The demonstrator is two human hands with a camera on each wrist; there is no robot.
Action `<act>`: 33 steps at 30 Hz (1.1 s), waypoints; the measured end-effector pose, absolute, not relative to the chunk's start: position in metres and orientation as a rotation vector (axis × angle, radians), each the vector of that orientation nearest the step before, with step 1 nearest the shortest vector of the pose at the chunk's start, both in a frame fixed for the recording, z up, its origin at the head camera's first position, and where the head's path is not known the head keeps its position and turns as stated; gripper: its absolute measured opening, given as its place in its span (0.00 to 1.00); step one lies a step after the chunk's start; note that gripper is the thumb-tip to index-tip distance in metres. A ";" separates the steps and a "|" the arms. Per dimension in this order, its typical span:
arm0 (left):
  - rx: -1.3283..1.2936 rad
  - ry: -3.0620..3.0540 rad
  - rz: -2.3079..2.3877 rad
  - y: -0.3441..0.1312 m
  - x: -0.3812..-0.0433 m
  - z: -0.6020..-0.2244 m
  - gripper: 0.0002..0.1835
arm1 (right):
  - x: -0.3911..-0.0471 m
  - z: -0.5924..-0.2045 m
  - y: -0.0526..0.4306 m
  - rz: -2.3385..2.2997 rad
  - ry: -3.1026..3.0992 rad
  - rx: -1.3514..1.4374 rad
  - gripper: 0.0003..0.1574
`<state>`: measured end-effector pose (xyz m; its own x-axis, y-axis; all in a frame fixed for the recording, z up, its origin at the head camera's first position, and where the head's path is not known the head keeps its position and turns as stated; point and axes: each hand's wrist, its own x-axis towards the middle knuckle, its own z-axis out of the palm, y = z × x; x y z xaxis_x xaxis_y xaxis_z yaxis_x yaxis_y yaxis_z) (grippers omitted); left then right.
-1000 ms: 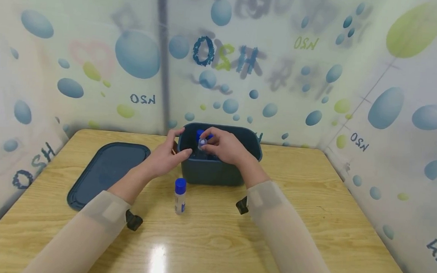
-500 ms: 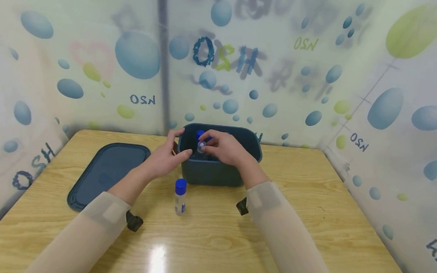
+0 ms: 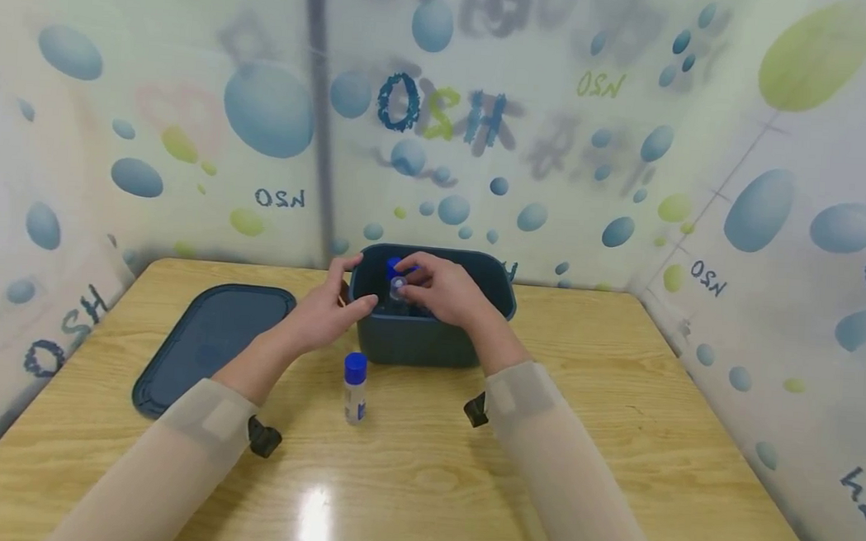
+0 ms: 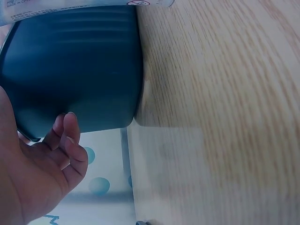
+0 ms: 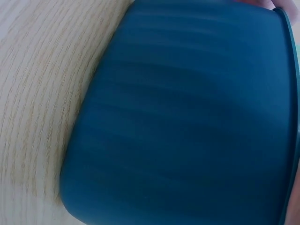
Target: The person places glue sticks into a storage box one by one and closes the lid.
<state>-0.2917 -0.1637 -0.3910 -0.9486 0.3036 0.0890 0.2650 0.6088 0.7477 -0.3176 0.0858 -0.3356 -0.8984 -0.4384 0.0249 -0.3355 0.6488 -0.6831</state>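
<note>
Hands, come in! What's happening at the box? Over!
Left hand at box, left end. Right hand pinching clear-topped bottle inside. Possible obstacle: blue-capped bottle standing in front.

Beige-sleeved arms extended forward. Bare left hand: thumb, index finger spread. Bare right hand: fingers curled, pinching.

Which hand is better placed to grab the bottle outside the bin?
Likely the left hand: it's nearer the bottle, just resting at the bin, while the right hand pinches a clear item inside.
</note>
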 end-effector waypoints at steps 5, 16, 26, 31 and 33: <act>0.511 2.768 1.306 -0.164 -0.293 -0.391 0.48 | -0.317 -0.336 0.087 -1.122 2.767 -0.653 0.23; 0.505 2.761 1.306 -0.163 -0.293 -0.389 0.48 | -0.312 -0.336 0.092 -1.282 2.893 -0.835 0.22; 0.485 2.776 1.292 -0.164 -0.294 -0.391 0.48 | -0.295 -0.331 0.102 -1.572 2.829 -1.002 0.19; 0.476 2.777 1.295 -0.163 -0.293 -0.392 0.48 | -0.275 -0.331 0.104 -1.522 2.743 -1.076 0.18; 0.475 2.774 1.295 -0.163 -0.293 -0.392 0.48 | -0.267 -0.332 0.103 -1.503 2.703 -1.100 0.18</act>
